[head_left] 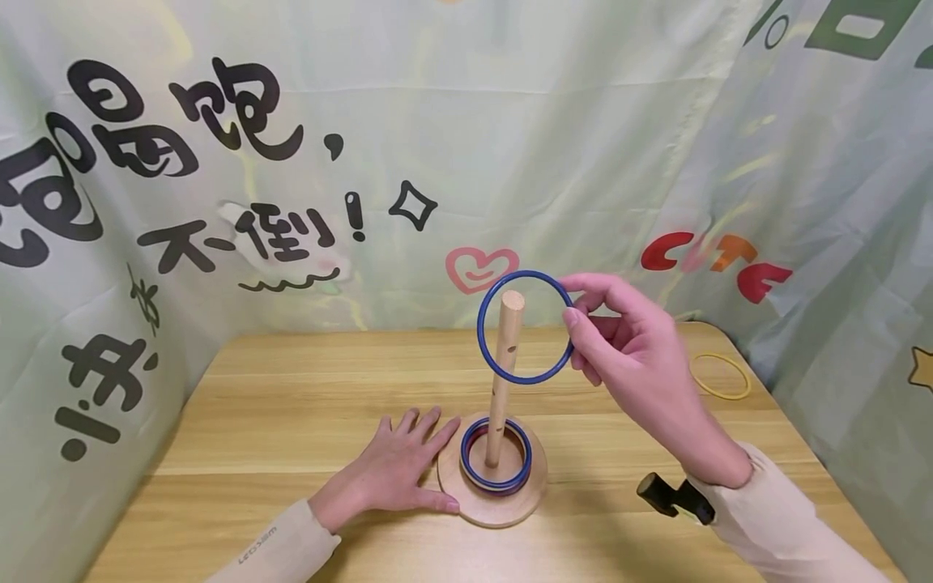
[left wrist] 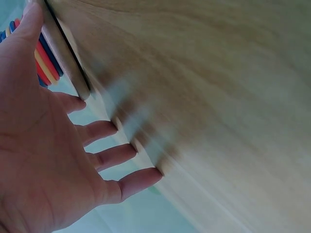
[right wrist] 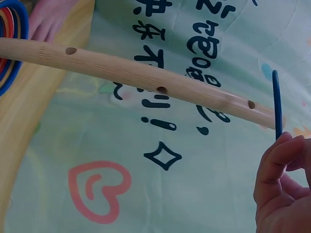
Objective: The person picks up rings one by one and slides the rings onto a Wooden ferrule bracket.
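Observation:
A blue ring [head_left: 479, 328] is pinched between the thumb and fingers of my right hand [head_left: 628, 336], raised at the top of a wooden peg [head_left: 509, 332]. In the right wrist view the ring [right wrist: 277, 97] appears edge-on at the peg's tip; whether the tip passes through it I cannot tell. The peg rises from a round wooden base [head_left: 496, 517]. Around its foot lies a stack of rings [head_left: 528, 470], blue on top, with red and yellow ones visible in the left wrist view. My left hand [head_left: 397, 465] rests on the table, fingers spread, touching the base's left edge.
A yellow ring [head_left: 729, 397] lies on the wooden table [head_left: 291, 372] at the right, behind my right forearm. Printed cloth [head_left: 583, 162] hangs at the back and both sides. A black wrist-worn device [head_left: 658, 494] sticks out from my right sleeve.

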Demonstrator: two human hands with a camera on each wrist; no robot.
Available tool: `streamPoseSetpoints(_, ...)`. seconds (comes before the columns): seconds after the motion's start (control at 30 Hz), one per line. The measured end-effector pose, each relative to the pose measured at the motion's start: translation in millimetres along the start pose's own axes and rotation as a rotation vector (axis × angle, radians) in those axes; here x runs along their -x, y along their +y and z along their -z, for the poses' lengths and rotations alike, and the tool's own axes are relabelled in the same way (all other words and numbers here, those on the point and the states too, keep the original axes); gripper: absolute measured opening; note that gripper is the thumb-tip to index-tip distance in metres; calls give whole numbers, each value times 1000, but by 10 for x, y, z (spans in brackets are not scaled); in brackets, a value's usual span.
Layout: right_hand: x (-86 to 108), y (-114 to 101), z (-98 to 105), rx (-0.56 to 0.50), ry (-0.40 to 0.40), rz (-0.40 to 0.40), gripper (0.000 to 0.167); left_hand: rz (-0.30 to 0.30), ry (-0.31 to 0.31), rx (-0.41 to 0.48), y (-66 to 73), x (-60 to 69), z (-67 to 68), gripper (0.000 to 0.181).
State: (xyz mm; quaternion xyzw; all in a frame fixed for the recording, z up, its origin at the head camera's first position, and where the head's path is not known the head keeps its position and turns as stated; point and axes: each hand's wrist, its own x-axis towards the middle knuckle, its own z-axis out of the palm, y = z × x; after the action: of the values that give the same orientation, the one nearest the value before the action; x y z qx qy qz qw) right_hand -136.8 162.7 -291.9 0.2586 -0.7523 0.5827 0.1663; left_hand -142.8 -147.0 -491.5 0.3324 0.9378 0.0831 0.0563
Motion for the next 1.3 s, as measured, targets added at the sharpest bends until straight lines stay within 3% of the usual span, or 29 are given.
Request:
streamPoseSetpoints(0.4, 90, 348, -108, 61, -129, -104, 27, -6, 7, -13, 10, 1, 5, 116)
streamPoseSetpoints(0.83, 375, 846, -347, 116, -218, -202, 27, -6, 10, -29, 10, 3, -3, 116)
streamPoseSetpoints(1.3, 612, 1210, -471, 140, -278, -224, 26, 6, 2, -24, 16, 3, -1, 117)
